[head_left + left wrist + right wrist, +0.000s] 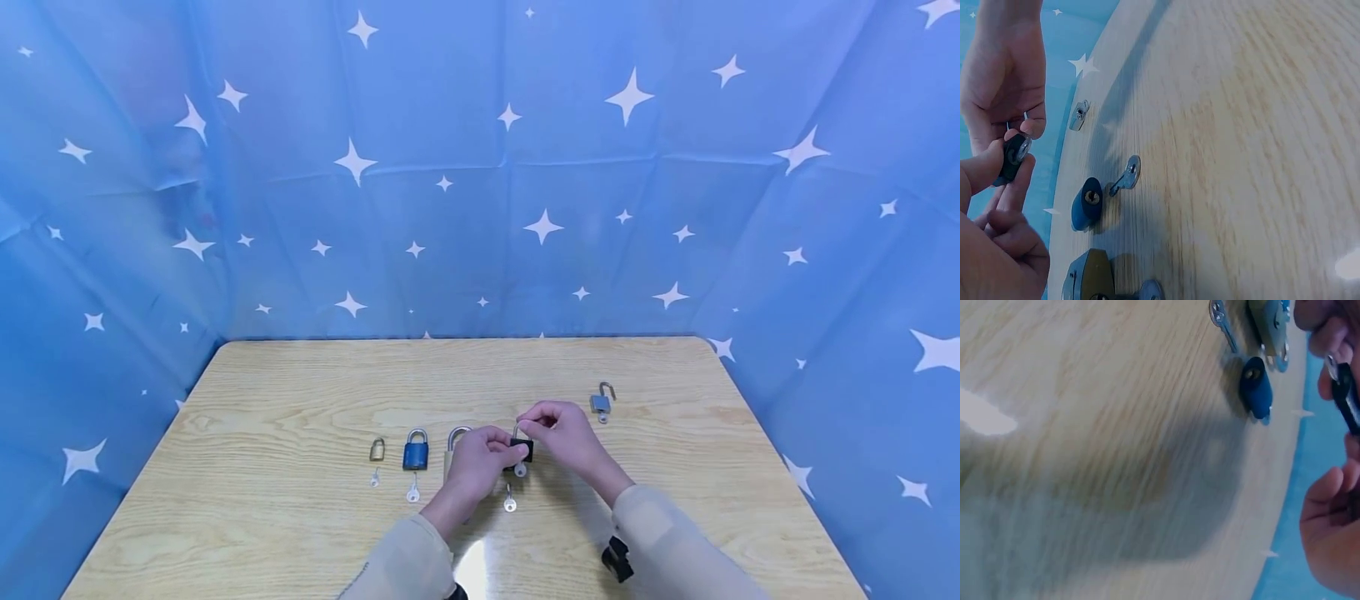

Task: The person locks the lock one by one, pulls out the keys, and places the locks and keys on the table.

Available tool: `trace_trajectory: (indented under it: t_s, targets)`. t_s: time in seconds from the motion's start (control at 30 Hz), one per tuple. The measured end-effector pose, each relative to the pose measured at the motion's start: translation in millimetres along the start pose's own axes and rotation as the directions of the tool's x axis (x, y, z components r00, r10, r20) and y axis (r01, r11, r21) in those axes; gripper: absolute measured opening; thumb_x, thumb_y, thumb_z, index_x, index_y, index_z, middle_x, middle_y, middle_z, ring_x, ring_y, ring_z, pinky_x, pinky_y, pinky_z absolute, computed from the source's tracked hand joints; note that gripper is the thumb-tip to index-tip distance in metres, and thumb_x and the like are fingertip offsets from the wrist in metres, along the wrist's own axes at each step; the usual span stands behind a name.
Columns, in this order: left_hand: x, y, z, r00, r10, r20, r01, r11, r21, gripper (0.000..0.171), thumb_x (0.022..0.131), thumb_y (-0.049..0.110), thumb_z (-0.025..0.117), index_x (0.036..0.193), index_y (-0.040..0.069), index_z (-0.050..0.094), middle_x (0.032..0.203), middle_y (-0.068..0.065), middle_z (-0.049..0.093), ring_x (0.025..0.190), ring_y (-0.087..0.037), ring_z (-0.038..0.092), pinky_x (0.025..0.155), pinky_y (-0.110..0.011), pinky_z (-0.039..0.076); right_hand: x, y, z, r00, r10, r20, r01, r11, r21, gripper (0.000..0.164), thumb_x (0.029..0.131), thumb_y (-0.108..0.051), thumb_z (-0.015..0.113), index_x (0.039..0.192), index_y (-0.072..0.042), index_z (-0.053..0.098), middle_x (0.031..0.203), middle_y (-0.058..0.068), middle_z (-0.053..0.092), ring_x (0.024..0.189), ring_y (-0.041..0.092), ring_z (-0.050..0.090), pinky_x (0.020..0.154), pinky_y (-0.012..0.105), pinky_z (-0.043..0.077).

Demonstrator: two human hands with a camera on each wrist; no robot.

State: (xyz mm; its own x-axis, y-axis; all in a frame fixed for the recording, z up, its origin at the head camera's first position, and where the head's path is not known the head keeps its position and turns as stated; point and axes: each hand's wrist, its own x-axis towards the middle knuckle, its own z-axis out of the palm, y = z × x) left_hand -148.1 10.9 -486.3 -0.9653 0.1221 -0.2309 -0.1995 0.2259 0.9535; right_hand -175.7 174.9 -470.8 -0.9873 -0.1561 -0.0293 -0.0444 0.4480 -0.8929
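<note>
My left hand (pixel 474 461) grips the body of a small black padlock (pixel 527 450) just above the table. A key (pixel 521 470) sticks out of its underside, by my left thumb. The fingertips of my right hand (pixel 564 432) pinch the metal shackle at the top. In the left wrist view the black padlock (pixel 1009 164) shows its keyhole end with the round key head (pixel 1022 147), and both shackle legs run up to the right fingers. Below the hands, a blue padlock (pixel 1087 205) stands on the table beside a loose key (pixel 1129 175).
A small brass padlock (pixel 377 451) and another blue padlock (pixel 416 455) lie to the left, each above its key (pixel 412 492). My left hand partly covers a larger brass padlock (pixel 448 461). At the back right lies a grey padlock (pixel 600 404) with its shackle swung open.
</note>
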Motion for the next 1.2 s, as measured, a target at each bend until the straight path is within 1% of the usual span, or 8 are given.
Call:
trace_trajectory:
  t_s: [0.13,0.33,0.53,0.7,0.8,0.93,1.07,1.2]
  targets:
    - [1.9,-1.1,0.5,0.999,-0.006,-0.033,0.005,1.000,-0.028,0.022,0.080,0.023,0.080,0.087,0.006,0.067,0.074,0.000,0.068,0.069,-0.010,0.060,0.066,-0.027,0.046,-2,-5,8,1.000,-0.012,-0.029,0.010,0.999,-0.045,0.008,0.088,-0.009,0.070,0.081,-0.013,0.072,0.078,0.002,0.067,0.063,0.010,0.050,0.057,0.022,0.041]
    - [1.7,-6.0,-2.4,1.000,0.010,-0.007,-0.010,1.000,0.002,0.023,0.080,0.024,0.079,0.088,0.006,0.067,0.072,0.001,0.067,0.068,-0.010,0.058,0.062,-0.026,0.044,-8,-2,11,0.999,-0.044,-0.020,0.042,0.995,-0.092,0.007,0.092,-0.013,0.067,0.088,-0.016,0.072,0.081,-0.001,0.068,0.070,0.009,0.054,0.063,0.022,0.043]
    - [1.1,-2.7,-2.3,1.000,0.018,0.004,-0.018,0.999,0.030,0.025,0.082,0.027,0.078,0.091,0.007,0.067,0.075,0.000,0.068,0.071,-0.014,0.060,0.061,-0.027,0.043,-12,1,7,0.999,-0.001,-0.036,-0.001,0.998,-0.057,0.018,0.097,-0.020,0.059,0.108,-0.011,0.072,0.093,0.002,0.071,0.079,0.012,0.059,0.066,0.022,0.046]
    - [3.3,-3.5,-2.8,1.000,0.003,-0.011,-0.003,1.000,0.021,0.026,0.082,0.028,0.077,0.095,0.008,0.067,0.078,0.000,0.071,0.073,-0.012,0.062,0.067,-0.028,0.046,-15,6,8,0.995,0.069,-0.065,-0.072,0.997,-0.039,0.019,0.099,-0.018,0.056,0.109,-0.010,0.071,0.090,0.005,0.069,0.075,0.013,0.058,0.064,0.021,0.047]
    - [5.3,-4.3,-4.5,0.999,-0.007,-0.032,0.007,1.000,0.018,0.026,0.084,0.027,0.076,0.097,0.007,0.068,0.080,-0.001,0.072,0.073,-0.009,0.061,0.069,-0.027,0.046,-24,10,12,0.992,0.121,-0.036,-0.122,0.992,-0.021,0.017,0.098,-0.012,0.056,0.107,-0.009,0.070,0.089,0.007,0.070,0.065,0.010,0.054,0.056,0.021,0.044]
    - [7.3,-3.9,-7.1,0.999,-0.009,-0.053,0.010,1.000,0.002,0.025,0.085,0.025,0.075,0.097,0.005,0.067,0.081,-0.003,0.073,0.074,-0.009,0.062,0.071,-0.027,0.046,-36,14,17,0.991,0.123,0.057,-0.124,0.992,0.021,0.016,0.095,-0.008,0.058,0.106,-0.004,0.068,0.090,0.012,0.071,0.063,0.011,0.054,0.053,0.023,0.044]
    - [9.0,-3.3,-8.0,0.998,-0.005,-0.063,0.005,1.000,-0.006,0.025,0.085,0.025,0.075,0.097,0.004,0.067,0.082,-0.003,0.074,0.075,-0.008,0.063,0.072,-0.026,0.047,-40,15,22,0.988,0.085,0.128,-0.091,0.995,0.036,0.019,0.093,-0.017,0.063,0.104,-0.002,0.067,0.090,0.013,0.069,0.072,0.015,0.059,0.061,0.024,0.048]
    - [9.8,-2.4,-8.1,0.998,-0.004,-0.058,0.002,1.000,-0.029,0.025,0.085,0.023,0.075,0.097,0.003,0.067,0.082,-0.004,0.073,0.074,-0.009,0.062,0.071,-0.026,0.048,-40,11,26,0.986,0.118,0.120,-0.126,0.990,0.057,0.028,0.094,-0.029,0.063,0.103,-0.003,0.070,0.091,0.013,0.069,0.074,0.015,0.057,0.061,0.022,0.045]
